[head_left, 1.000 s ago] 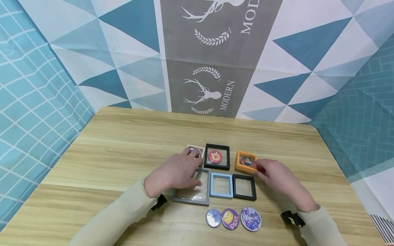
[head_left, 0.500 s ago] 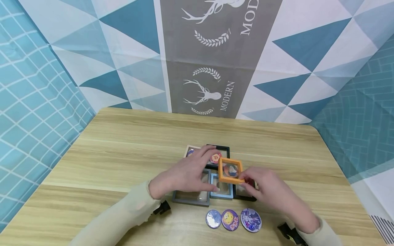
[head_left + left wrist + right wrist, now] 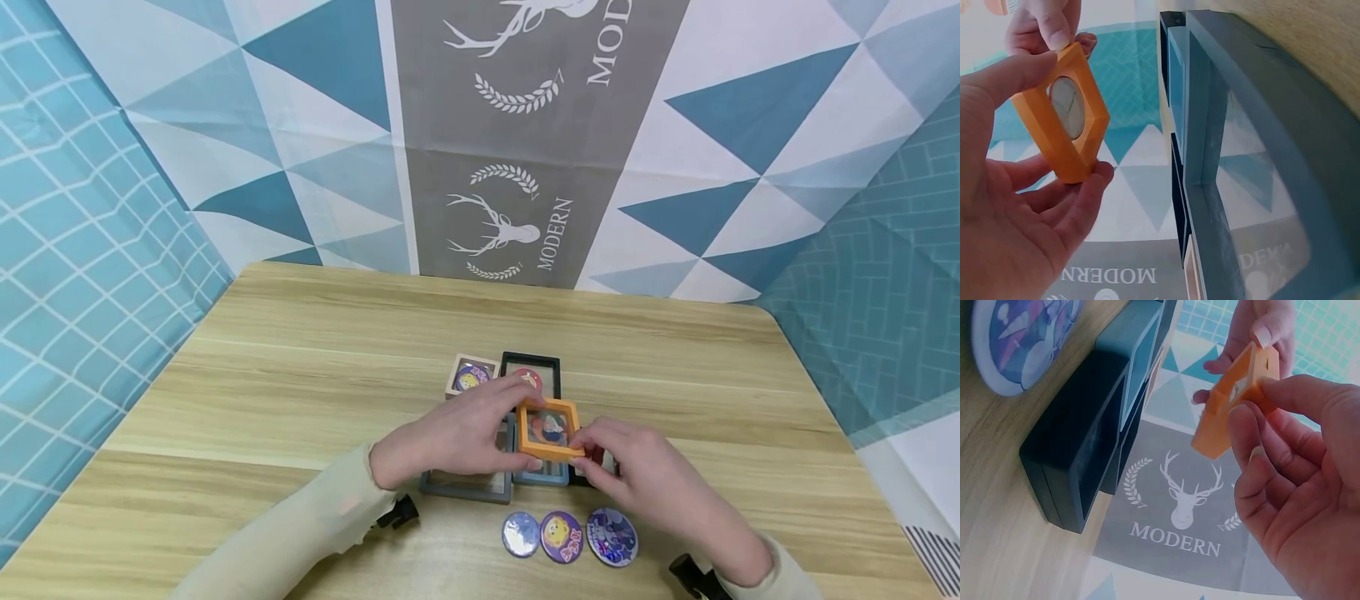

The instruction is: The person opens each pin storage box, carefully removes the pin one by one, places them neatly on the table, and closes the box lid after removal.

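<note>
Left grip [image 3: 467, 433], thumb and fingers wide apart, holds the orange frame [image 3: 552, 452]; right grip [image 3: 632, 461] pinches its corner.

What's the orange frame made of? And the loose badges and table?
The orange frame looks like smooth plastic: even colour, crisp edges. The loose badges look smooth and printed with rounded rims, maybe metal or plastic; I can't tell. The table has streaky grain and faint shine: perhaps wood or wood-patterned covering.

head: high, forward-down, farther off | left wrist, right wrist: close, sideways across table [image 3: 337, 333] | all share orange frame [image 3: 551, 453]
</note>
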`<state>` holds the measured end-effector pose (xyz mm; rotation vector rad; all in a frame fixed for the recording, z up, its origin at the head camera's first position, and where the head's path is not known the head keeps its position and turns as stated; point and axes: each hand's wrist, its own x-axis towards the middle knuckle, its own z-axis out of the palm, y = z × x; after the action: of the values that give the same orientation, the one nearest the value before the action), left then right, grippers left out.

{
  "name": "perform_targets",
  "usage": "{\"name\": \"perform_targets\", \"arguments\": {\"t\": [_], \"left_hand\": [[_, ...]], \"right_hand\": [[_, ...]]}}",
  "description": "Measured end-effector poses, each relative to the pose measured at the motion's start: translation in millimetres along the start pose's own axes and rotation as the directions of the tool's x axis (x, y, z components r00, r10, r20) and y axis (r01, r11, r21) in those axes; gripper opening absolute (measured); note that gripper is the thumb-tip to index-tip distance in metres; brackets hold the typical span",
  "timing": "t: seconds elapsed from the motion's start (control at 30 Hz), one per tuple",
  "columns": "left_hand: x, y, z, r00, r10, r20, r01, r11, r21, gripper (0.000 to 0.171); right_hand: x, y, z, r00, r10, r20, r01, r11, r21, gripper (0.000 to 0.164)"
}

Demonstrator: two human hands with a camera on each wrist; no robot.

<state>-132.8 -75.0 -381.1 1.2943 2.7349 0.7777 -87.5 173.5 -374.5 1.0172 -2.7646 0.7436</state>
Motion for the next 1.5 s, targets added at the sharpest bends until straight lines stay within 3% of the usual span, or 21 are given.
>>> {"name": "perform_targets", "arguments": {"t": [0.13,0.23,0.33,0.43,0.8,1.5], "left_hand": [[0.8,0.5,-2.2,0.999,-0.008,-0.048,0.004,0.995,-0.096,0.064],[0.8,1.9,-4.1,0.996,-0.025,-0.087,0.008,0.982,-0.187,0.063],[0.5,3.7,-4.8,0.994,-0.042,-0.102,0.013,0.964,-0.267,0.064],[0.4,5.7,-4.5,0.993,-0.046,-0.106,0.010,0.948,-0.317,0.064],[-1.2,7.9,-4.9,0.993,-0.030,-0.118,0.000,0.970,-0.243,0.062],[-0.5,5.6,-2.2,0.993,0.003,-0.119,-0.029,0.975,-0.220,0.057]], "right_hand": [[0,-1,3,0.996,0.039,-0.075,-0.036,0.999,0.036,0.014],[2,-3,8,0.987,0.099,-0.126,-0.094,0.994,0.048,0.036],[3,-7,13,0.976,0.177,-0.126,-0.169,0.983,0.073,0.062],[2,-11,17,0.965,0.235,-0.118,-0.224,0.970,0.100,0.073],[-1,-16,26,0.961,0.236,-0.143,-0.227,0.971,0.076,0.075],[-1,-14,32,0.960,0.215,-0.177,-0.224,0.974,-0.029,0.074]]}}
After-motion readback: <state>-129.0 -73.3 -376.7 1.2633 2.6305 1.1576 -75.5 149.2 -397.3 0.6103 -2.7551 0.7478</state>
